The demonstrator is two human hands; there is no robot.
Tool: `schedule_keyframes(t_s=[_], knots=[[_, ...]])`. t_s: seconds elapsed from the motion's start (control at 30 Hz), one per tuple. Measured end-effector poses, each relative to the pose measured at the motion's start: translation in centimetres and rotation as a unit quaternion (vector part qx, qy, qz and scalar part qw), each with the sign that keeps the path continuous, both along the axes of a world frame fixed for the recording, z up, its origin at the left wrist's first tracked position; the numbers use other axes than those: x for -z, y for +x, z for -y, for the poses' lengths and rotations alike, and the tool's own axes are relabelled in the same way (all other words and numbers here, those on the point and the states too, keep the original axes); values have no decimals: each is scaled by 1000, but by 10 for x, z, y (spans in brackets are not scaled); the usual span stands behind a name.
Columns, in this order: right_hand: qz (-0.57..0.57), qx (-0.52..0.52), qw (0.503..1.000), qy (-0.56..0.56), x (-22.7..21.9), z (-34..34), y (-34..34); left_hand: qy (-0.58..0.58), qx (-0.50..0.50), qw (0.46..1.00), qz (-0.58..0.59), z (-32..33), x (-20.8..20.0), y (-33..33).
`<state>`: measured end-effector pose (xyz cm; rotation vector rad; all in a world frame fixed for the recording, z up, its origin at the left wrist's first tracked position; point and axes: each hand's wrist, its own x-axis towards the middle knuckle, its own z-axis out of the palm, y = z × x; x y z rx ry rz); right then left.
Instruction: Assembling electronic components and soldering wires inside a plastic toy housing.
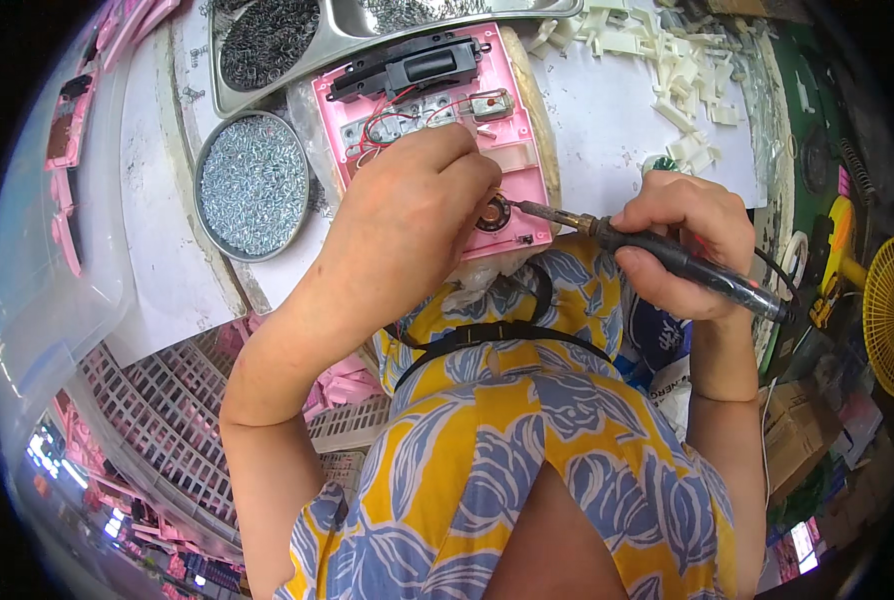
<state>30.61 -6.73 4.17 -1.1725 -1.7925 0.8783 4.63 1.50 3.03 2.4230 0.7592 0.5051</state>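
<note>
A pink plastic housing lies in front of me, with a black part, a small motor, thin red wires and a round speaker in it. My right hand is wrapped round the black handle of a soldering iron. The iron's tip points left and reaches the speaker's edge. Over the housing's middle, my left hand is closed, its fingertips pinched beside the speaker. Whatever those fingertips hold is hidden behind the hand.
A round tin of small screws stands at the left. Behind it, a metal tray holds dark springs. White plastic parts lie heaped at the back right. A yellow fan is at the far right, a grey plastic basket at the lower left.
</note>
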Motion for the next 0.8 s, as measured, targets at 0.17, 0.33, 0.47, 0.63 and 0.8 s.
schedule_keyframes(t_s=[0.17,0.33,0.47,0.63,0.8], knots=[[10,-6,1000,-6,-1,-3,-2,-2,-1,1000,-6,1,0,-1],[22,-16,1000,0,-5,-3,0,-5,-4,1000,-13,1,1,-1],[-19,17,1000,-10,-9,4,6,1,-4,1000,-13,2,1,-1],[-47,46,998,-17,-8,10,14,-27,-38,999,15,4,-3,4],[-61,51,997,-19,-7,9,16,-56,-7,998,41,1,0,-4]])
